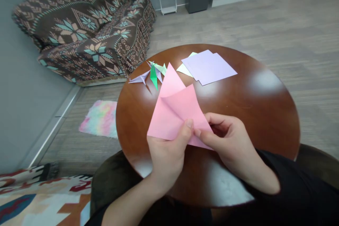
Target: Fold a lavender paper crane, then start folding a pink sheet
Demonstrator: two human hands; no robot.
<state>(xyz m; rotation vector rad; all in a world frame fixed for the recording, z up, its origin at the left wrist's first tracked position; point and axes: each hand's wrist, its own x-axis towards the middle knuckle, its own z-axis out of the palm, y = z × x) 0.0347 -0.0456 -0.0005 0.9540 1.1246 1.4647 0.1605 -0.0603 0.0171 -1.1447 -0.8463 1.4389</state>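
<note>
A pink sheet of paper [169,113], partly folded with a raised flap and a crease down the flap, is held above the table. My left hand [169,152] grips its lower left part, thumb on top and fingers hidden underneath. At the lower right edge my right hand [227,134] pinches the same paper between thumb and fingers. Both thumbs lie close together near the paper's lower middle. Beyond the paper's tip, folded paper figures in green [154,77] and lilac [141,78] rest on the table.
The round brown table [254,113] bears a stack of lilac paper sheets [212,67] with pale green paper [184,69] under it. A sofa with a patterned cover [100,39] stands at the left. A fluffy pastel mat [99,118] lies on the floor.
</note>
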